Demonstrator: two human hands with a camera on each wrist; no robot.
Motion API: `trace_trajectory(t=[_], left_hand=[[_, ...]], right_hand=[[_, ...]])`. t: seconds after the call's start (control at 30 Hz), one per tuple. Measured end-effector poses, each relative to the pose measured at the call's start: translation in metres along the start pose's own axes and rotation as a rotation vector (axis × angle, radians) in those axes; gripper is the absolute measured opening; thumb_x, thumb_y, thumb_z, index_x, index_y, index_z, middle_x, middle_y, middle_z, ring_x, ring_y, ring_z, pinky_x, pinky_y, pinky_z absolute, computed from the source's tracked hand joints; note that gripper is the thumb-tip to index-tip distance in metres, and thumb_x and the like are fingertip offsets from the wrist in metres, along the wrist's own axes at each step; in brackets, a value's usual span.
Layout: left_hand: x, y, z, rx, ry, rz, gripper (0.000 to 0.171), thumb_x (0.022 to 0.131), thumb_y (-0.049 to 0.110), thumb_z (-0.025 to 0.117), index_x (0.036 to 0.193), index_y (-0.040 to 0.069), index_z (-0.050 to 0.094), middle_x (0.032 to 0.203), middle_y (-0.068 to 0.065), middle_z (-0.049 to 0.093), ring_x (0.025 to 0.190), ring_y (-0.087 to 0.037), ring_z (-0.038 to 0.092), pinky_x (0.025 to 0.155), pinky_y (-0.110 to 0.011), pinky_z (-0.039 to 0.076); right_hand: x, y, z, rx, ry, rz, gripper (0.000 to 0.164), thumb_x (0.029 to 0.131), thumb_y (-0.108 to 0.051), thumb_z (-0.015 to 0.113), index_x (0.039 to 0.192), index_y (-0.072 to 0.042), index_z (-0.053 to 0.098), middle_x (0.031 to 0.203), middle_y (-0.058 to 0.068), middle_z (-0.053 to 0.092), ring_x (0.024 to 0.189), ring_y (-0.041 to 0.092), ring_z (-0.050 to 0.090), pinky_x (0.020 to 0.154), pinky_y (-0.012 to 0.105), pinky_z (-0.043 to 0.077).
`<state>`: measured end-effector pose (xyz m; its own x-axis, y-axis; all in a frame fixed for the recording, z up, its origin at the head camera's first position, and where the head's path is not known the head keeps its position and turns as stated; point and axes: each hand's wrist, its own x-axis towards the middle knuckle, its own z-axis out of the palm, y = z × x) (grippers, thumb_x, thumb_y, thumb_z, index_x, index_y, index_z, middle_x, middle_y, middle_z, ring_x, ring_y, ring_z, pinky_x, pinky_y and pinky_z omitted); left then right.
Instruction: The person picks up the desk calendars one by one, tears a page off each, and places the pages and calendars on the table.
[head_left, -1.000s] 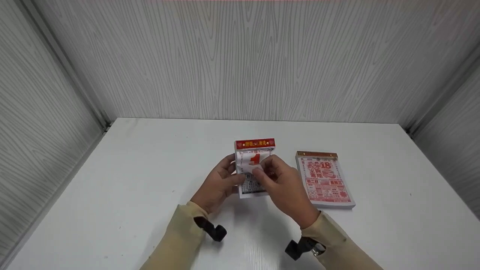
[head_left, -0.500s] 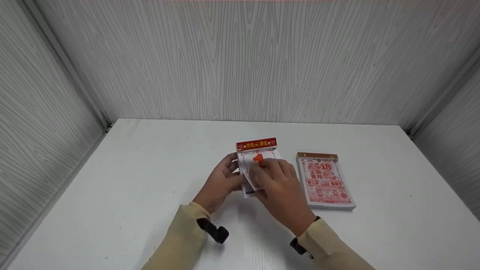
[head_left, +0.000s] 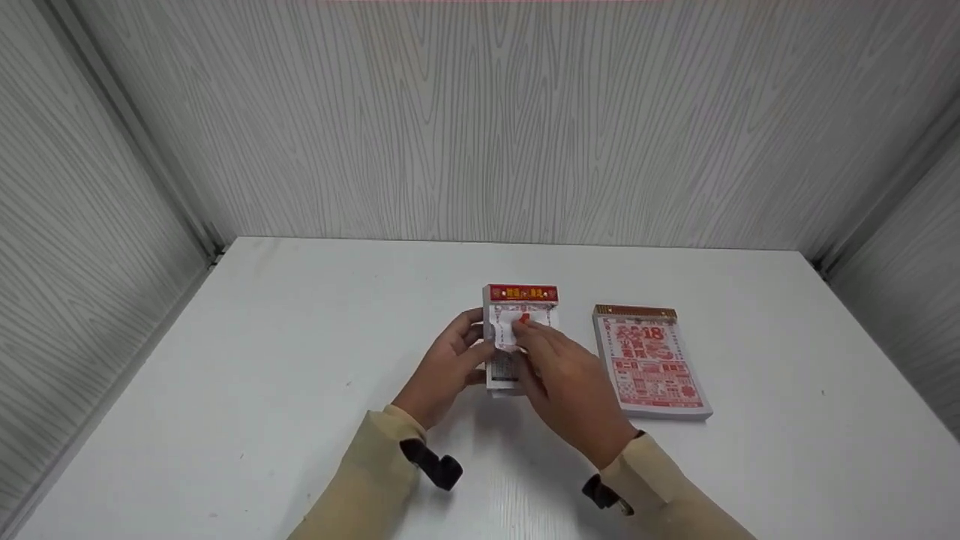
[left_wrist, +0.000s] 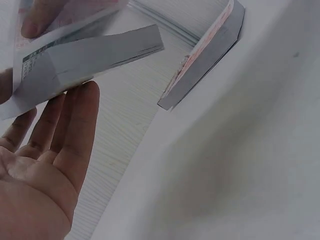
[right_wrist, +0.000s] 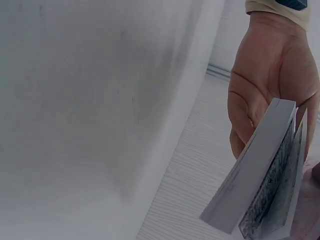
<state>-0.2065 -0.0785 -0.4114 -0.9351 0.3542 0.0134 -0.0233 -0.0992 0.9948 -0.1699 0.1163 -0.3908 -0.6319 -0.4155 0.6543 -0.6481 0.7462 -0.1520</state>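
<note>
A small tear-off calendar (head_left: 523,294) with a red and gold header is held up over the table. My left hand (head_left: 442,371) grips it at its left side, thumb in front and fingers behind; in the left wrist view those fingers (left_wrist: 82,117) reach under the page block (left_wrist: 100,52). My right hand (head_left: 574,382) has its fingers over the top sheet (head_left: 504,330), which carries a red numeral they partly cover. It holds this sheet bent up, its thumb near the lower right edge. From the right wrist, a gap shows between raised paper and the block (right_wrist: 255,170).
A larger tear-off calendar (head_left: 652,364) with red print and the number 18 lies to the right of my hands. The white table (head_left: 300,315) ends at a grey wood-grain back wall (head_left: 480,120), with side walls left and right.
The held calendar has shifted slightly right and straightened. My right hand, which was pinching the lifted sheet, has slid down and back up it, fingers now straighter. The calendar on the table stays put.
</note>
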Motion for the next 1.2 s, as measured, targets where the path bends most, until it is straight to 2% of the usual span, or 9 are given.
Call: trace_trajectory(t=[0.2, 0.3, 0.37, 0.43, 0.57, 0.67, 0.9, 1.07, 1.2], left_hand=[[0.0, -0.0025, 0.0005, 0.028, -0.029, -0.022, 0.07, 0.096, 0.042, 0.073, 0.154, 0.025, 0.04, 0.148, 0.001, 0.056, 0.124, -0.023, 0.064, 0.094, -0.041, 0.058], [0.0, -0.003, -0.0006, 0.001, -0.045, -0.019, 0.065, 0.098, 0.025, 0.071, 0.154, 0.022, 0.039, 0.148, -0.002, 0.057, 0.124, -0.026, 0.063, 0.094, -0.042, 0.058], [0.0002, -0.0026, -0.0004, -0.014, -0.043, -0.025, 0.062, 0.097, 0.015, 0.067, 0.153, 0.02, 0.039, 0.147, -0.003, 0.058, 0.124, -0.026, 0.063, 0.094, -0.042, 0.058], [0.0006, -0.0018, 0.0005, -0.013, -0.036, -0.033, 0.061, 0.096, 0.012, 0.065, 0.151, 0.02, 0.04, 0.145, -0.004, 0.059, 0.124, -0.026, 0.063, 0.094, -0.043, 0.058], [0.0014, -0.0003, 0.0032, 0.003, -0.005, -0.055, 0.054, 0.1, 0.02, 0.064, 0.15, 0.022, 0.042, 0.144, -0.002, 0.06, 0.122, -0.025, 0.064, 0.093, -0.043, 0.058], [0.0013, -0.0004, 0.0045, 0.006, 0.012, -0.058, 0.053, 0.101, 0.018, 0.062, 0.15, 0.021, 0.043, 0.143, -0.003, 0.06, 0.121, -0.025, 0.065, 0.093, -0.044, 0.058], [0.0024, 0.001, 0.0048, -0.021, 0.018, -0.016, 0.053, 0.102, 0.017, 0.064, 0.151, 0.02, 0.044, 0.142, -0.005, 0.061, 0.119, -0.027, 0.065, 0.092, -0.044, 0.059], [0.0021, 0.0038, 0.0047, -0.008, 0.03, -0.002, 0.054, 0.103, 0.014, 0.06, 0.153, 0.019, 0.042, 0.144, -0.005, 0.06, 0.119, -0.026, 0.065, 0.092, -0.043, 0.058], [0.0013, 0.0046, 0.0046, 0.009, 0.046, -0.003, 0.056, 0.102, 0.01, 0.058, 0.155, 0.019, 0.042, 0.146, -0.005, 0.059, 0.121, -0.025, 0.065, 0.094, -0.044, 0.058]], right_hand=[[0.0006, 0.0022, -0.0017, 0.039, -0.021, 0.053, 0.032, 0.1, -0.017, 0.071, 0.129, -0.009, 0.062, 0.12, 0.009, 0.074, 0.105, 0.02, 0.074, 0.088, 0.032, 0.06], [0.0019, 0.0011, -0.0049, 0.092, -0.031, 0.093, 0.026, 0.101, -0.017, 0.069, 0.125, -0.009, 0.064, 0.11, 0.007, 0.075, 0.087, 0.013, 0.071, 0.076, 0.027, 0.061], [0.0031, 0.0001, -0.0064, 0.114, -0.041, 0.113, 0.024, 0.101, -0.018, 0.069, 0.123, -0.01, 0.065, 0.106, 0.004, 0.075, 0.083, 0.01, 0.067, 0.071, 0.025, 0.059], [0.0039, -0.001, -0.0078, 0.123, -0.05, 0.119, 0.023, 0.1, -0.019, 0.07, 0.121, -0.011, 0.066, 0.105, 0.003, 0.075, 0.085, 0.009, 0.069, 0.071, 0.024, 0.059], [0.004, -0.0022, -0.0077, 0.098, -0.065, 0.113, 0.026, 0.097, -0.018, 0.075, 0.12, -0.012, 0.066, 0.11, 0.002, 0.075, 0.1, 0.013, 0.074, 0.082, 0.026, 0.06], [0.0033, -0.0026, -0.0071, 0.075, -0.078, 0.098, 0.028, 0.094, -0.017, 0.078, 0.118, -0.011, 0.065, 0.109, 0.002, 0.074, 0.1, 0.013, 0.073, 0.083, 0.026, 0.06], [0.0018, -0.0011, -0.0051, -0.071, -0.135, 0.029, 0.053, 0.081, -0.018, 0.091, 0.128, -0.014, 0.07, 0.114, 0.003, 0.068, 0.106, 0.022, 0.062, 0.097, 0.036, 0.053], [0.0026, 0.0013, -0.0049, -0.08, -0.084, -0.002, 0.038, 0.085, -0.011, 0.086, 0.122, -0.016, 0.078, 0.11, 0.005, 0.068, 0.101, 0.022, 0.062, 0.09, 0.035, 0.055], [0.0035, 0.0023, -0.0064, -0.029, -0.044, 0.007, 0.034, 0.087, -0.009, 0.084, 0.12, -0.014, 0.078, 0.116, 0.005, 0.07, 0.108, 0.022, 0.066, 0.094, 0.036, 0.057]])
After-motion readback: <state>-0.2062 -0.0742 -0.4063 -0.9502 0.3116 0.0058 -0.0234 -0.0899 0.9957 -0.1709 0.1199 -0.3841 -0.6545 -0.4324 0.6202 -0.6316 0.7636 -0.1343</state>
